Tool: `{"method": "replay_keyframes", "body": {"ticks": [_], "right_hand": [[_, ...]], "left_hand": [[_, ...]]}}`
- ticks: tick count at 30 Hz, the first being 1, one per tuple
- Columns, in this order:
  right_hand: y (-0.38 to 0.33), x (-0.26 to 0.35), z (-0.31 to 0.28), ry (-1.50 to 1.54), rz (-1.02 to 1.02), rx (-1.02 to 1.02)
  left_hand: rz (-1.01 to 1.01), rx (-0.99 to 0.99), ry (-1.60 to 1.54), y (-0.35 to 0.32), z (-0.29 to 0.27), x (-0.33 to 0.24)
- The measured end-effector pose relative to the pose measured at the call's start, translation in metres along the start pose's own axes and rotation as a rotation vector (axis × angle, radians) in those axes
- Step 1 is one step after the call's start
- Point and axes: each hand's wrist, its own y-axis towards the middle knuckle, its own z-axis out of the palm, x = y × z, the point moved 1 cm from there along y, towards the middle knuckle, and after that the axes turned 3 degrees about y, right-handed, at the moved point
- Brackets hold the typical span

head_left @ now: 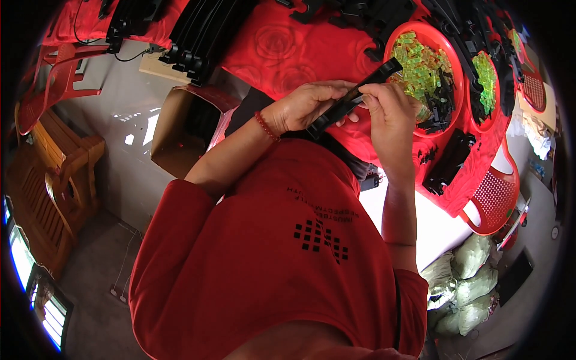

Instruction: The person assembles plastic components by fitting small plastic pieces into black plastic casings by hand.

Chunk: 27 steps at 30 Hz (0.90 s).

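Observation:
A long, narrow black plastic part (380, 73) lies tilted between my hands, in front of my chest. My left hand (306, 105), with a red bead bracelet at the wrist, grips its lower middle from the left. The fingers of my right hand (390, 114) are pinched against the part's upper middle; any small piece between these fingertips is hidden. Just right of my right hand stands a red basin (459, 78) of small yellow-green translucent pieces (414, 60) and small black pieces (441, 105).
Long black parts (207, 36) are stacked at the far left of the red-covered table (270, 42). A second red container of green pieces (485, 81) stands farther right. An open cardboard box (171, 129) sits to my left, and a red plastic chair (495, 192) is at the right.

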Motion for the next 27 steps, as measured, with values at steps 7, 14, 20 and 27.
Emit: {"method": "replay_keyframes", "body": {"ticks": [7,14,20,27], "right_hand": [[-0.005,0.004,0.011,-0.085,-0.009,-0.104],[-0.009,0.008,0.022,-0.184,0.04,-0.225],[-0.013,0.002,0.031,-0.289,0.099,-0.296],[-0.008,0.008,0.031,-0.375,0.136,-0.244]], "left_hand": [[-0.003,0.004,-0.004,0.001,-0.002,0.002],[-0.003,0.005,0.003,-0.001,0.0,0.0],[-0.027,-0.016,0.029,0.0,-0.002,0.003],[0.003,-0.04,0.078,0.0,0.0,0.007]]}}
